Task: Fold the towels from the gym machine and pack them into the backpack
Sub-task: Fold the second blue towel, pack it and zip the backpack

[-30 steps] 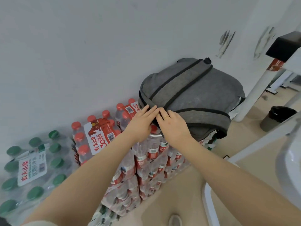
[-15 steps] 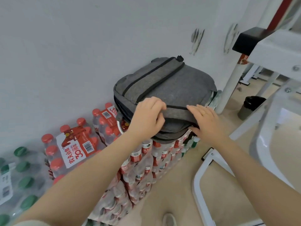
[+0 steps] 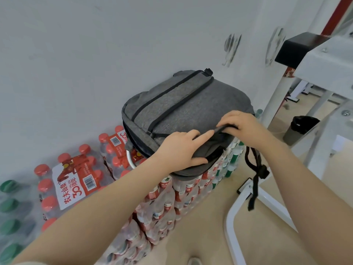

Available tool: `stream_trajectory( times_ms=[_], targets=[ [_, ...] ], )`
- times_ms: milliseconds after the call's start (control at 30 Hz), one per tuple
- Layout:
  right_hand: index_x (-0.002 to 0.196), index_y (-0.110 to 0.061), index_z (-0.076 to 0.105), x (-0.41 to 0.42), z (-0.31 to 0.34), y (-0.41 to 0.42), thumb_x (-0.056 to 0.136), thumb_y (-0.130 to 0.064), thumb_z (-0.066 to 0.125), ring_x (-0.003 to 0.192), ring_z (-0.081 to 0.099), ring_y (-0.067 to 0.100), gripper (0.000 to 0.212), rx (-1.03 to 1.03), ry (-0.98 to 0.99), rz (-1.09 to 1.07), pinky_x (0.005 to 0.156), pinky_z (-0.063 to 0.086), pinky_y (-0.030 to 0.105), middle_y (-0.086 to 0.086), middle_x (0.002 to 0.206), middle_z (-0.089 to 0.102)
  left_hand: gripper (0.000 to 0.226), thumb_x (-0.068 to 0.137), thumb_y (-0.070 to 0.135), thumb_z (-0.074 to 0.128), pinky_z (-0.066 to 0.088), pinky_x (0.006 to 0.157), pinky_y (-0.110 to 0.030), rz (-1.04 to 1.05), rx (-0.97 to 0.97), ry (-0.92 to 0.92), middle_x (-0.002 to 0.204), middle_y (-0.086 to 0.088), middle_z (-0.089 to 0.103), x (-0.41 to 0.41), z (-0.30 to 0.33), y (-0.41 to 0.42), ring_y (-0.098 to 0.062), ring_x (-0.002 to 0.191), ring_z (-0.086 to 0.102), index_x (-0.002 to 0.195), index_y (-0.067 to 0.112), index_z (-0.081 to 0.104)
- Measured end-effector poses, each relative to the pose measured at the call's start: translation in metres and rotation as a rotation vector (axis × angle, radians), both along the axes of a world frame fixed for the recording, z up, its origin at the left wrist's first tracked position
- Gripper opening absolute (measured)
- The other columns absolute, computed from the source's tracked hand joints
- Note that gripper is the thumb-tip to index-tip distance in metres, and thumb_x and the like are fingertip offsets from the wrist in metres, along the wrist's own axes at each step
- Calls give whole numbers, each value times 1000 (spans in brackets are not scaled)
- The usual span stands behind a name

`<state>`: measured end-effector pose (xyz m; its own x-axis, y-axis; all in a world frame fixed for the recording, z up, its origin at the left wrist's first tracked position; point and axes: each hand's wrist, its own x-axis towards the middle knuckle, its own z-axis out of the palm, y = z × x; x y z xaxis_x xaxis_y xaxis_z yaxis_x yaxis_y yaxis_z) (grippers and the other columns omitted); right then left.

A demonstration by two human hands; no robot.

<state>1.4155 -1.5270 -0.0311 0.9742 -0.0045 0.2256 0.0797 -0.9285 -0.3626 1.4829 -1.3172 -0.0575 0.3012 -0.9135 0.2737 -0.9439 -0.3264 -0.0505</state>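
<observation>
Opening stage, judged: grey backpack (image 3: 191,104) lying atop stacked water-bottle packs (image 3: 172,197), centre frame, no towels seen. Left hand (image 3: 181,150) pressing flat at 6 o'clock edge, fingers straight. Right hand (image 3: 240,125) at 4 o'clock, pinching zipper seam. Next: draw opening wider.

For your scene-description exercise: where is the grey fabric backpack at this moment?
In the head view, the grey fabric backpack lies centre frame on stacked packs of red-capped water bottles against the white wall, with the left hand and right hand at its near edge.
</observation>
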Motion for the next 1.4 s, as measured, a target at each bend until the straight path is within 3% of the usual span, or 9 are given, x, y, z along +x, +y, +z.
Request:
stream_trajectory(
  times_ms=[167, 300, 467, 533, 667, 867, 1067, 1233, 1400],
  targets=[
    [97, -14, 65, 20, -18, -3, 84, -23, 64, 93, 56, 25, 16, 27, -202, -297, 78, 45, 38, 5, 97, 59, 53, 91, 40, 21, 35, 51, -27, 91, -58, 75, 121, -7, 58, 1, 6, -6, -28, 61, 59, 142, 32, 28],
    [98, -14, 58, 18, -23, 1, 82, -26, 66, 91, 55, 17, 21, 208, -190, -328, 75, 40, 26, 0, 96, 58, 47, 99, 26, 25, 36, 65, -29, 149, 98, 103, 147, -1, 32, 7, 7, -11, -28, 88, 58, 142, 44, 16],
    [75, -10, 61, -26, -42, 20, 85, -33, 56, 64, 55, 19, 25, -119, -527, -195, 55, 48, 34, 4, 77, 60, 60, 86, 38, 6, 34, 59, -29, 113, 64, 91, 137, -6, 46, 10, 4, -9, -31, 83, 60, 141, 36, 31],
    [77, -13, 63, -40, -63, 32, 88, -36, 50, 56, 56, 18, 29, -30, -442, -332, 47, 48, 31, 2, 75, 62, 55, 90, 36, 13, 38, 58, -31, 118, 45, 95, 133, -7, 49, 11, 2, -8, -32, 81, 61, 141, 31, 33],
    [119, -12, 56, -46, -95, 51, 93, -31, 49, 89, 62, 24, 33, 253, -55, -520, 73, 47, 35, 5, 114, 61, 60, 87, 37, 9, 46, 60, -36, 114, 30, 61, 129, -8, 52, 8, -1, -9, -32, 77, 61, 142, 27, 33],
    [78, -16, 45, -42, -89, 66, 94, -20, 47, 70, 48, 19, 16, 517, -33, -596, 60, 32, 30, 0, 74, 54, 60, 87, 39, 13, 45, 58, -34, 52, -12, 68, 126, -9, 55, 6, -6, -3, -32, 74, 63, 138, 25, 41],
    [67, -12, 35, -56, -68, 66, 87, -13, 44, 56, 39, 23, 23, 216, -20, -590, 53, 32, 35, 2, 57, 39, 53, 91, 37, 22, 53, 71, -41, -30, 5, 68, 124, -15, 56, 3, -14, 8, -35, 93, 62, 133, 20, 47],
    [77, -13, 31, -63, -68, 69, 93, -17, 36, 62, 47, 29, 17, 7, 38, -511, 55, 39, 41, -3, 64, 32, 43, 97, 37, 33, 28, 107, -42, -43, 121, 125, 146, -12, 32, 3, -12, 7, -30, 132, 33, 139, 31, 37],
    [85, -15, 32, -72, -69, 92, 96, -24, 33, 71, 56, 33, 14, -137, 108, -427, 60, 47, 44, 0, 78, 39, 33, 86, 34, 42, 33, 101, -45, -170, -138, 88, 132, -10, 51, -5, -14, 33, -32, 126, 41, 105, 25, 68]
  ],
)
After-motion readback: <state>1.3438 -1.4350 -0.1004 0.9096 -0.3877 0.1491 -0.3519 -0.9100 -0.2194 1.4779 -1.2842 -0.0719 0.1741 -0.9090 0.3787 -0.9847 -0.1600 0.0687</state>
